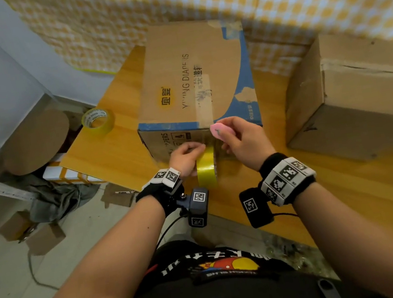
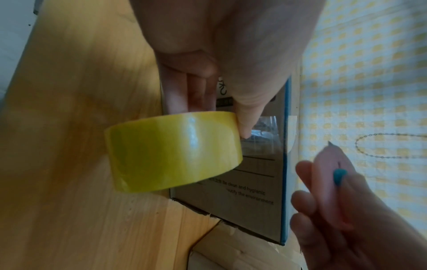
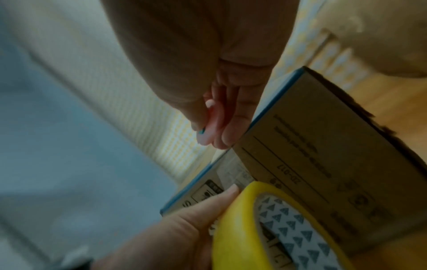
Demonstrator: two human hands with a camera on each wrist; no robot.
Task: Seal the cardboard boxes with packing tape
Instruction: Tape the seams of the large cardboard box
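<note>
A yellow wood-grain desk [image 1: 353,201] carries a printed diaper box [image 1: 192,77] at its centre, a spare tape roll [image 1: 97,120] lying flat at 9 o'clock, and a plain cardboard box [image 1: 358,102] at 3 o'clock.

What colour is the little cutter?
Pink, with a teal slider; the cutter shows best in the left wrist view.

Black wristbands [image 1: 288,180] with white coded tags; black printed shirt [image 1: 209,270], possibly cartoon.
</note>
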